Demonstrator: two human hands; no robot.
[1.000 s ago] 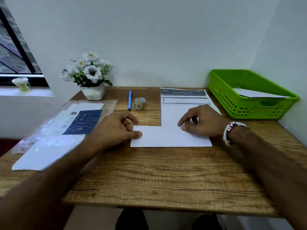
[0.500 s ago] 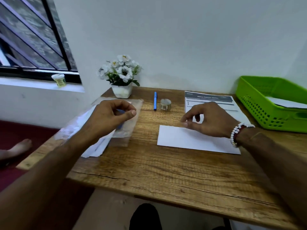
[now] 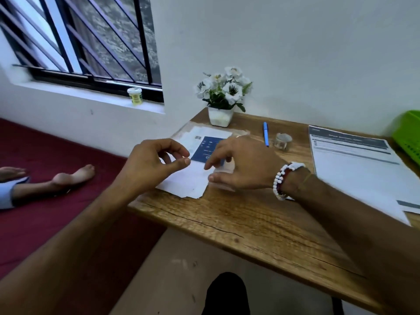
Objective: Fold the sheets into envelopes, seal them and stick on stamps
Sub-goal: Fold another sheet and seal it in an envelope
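Within the last second the left hand (image 3: 154,165) and right hand (image 3: 246,165) had quit the folded sheet for the clear-wrapped packet (image 3: 191,178) at the worktop's (image 3: 250,223) far left corner, each grip half-curled, any hold on the wrap indeterminable, presumably to fetch an envelope.

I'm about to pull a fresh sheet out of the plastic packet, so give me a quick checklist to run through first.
1. Packet of sheets within reach, under both hands: ok.
2. Packet lying on the table, not hanging off its edge: ok.
3. Left hand gripping the plastic: cannot tell; its fingers are curled, with nothing plainly between them.
4. Right hand holding the packet: cannot tell; it is blurred.
5. Pen and small roll clear of the packet: ok; both lie apart to its right.
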